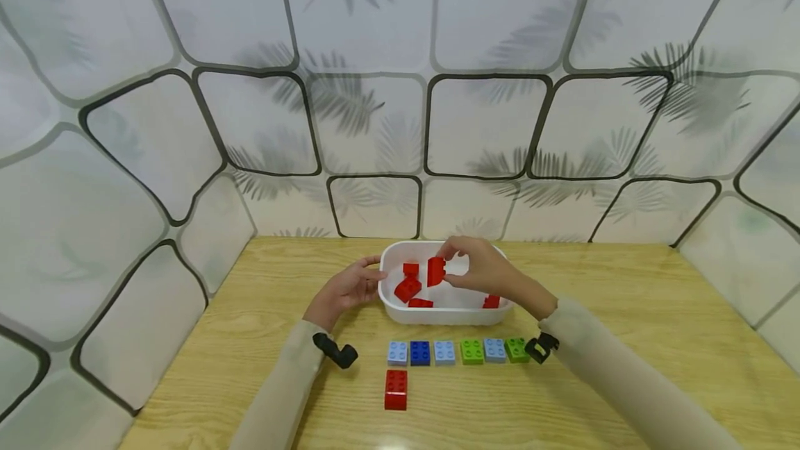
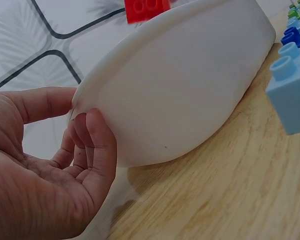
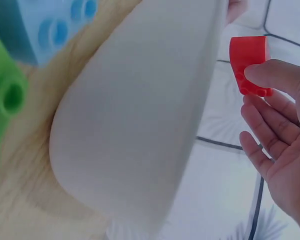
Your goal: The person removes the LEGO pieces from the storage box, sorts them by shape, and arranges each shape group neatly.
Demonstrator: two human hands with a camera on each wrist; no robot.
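Observation:
My left hand (image 1: pixel 350 287) holds the left end of a white tub (image 1: pixel 446 316), with one digit at its rim and curled fingers against its outer wall in the left wrist view. Above the tub, my right hand (image 1: pixel 484 269) pinches a red toy brick (image 1: pixel 435 271) between thumb and fingers. The right wrist view shows this brick (image 3: pixel 250 62) has studs and a curved side; the thumb lies across it. Inside the tub lie several more red bricks (image 1: pixel 407 289), mostly toward the left, with one red brick (image 1: pixel 492 301) at the right end.
In front of the tub, a row of bricks runs across the wooden table (image 1: pixel 206 373): light blue (image 1: pixel 397 353), dark blue (image 1: pixel 420 353) and green (image 1: pixel 471 351) ones. Nearer me, a red brick (image 1: pixel 396 389) sits below the row's left end. A patterned curtain (image 1: pixel 375 123) stands behind.

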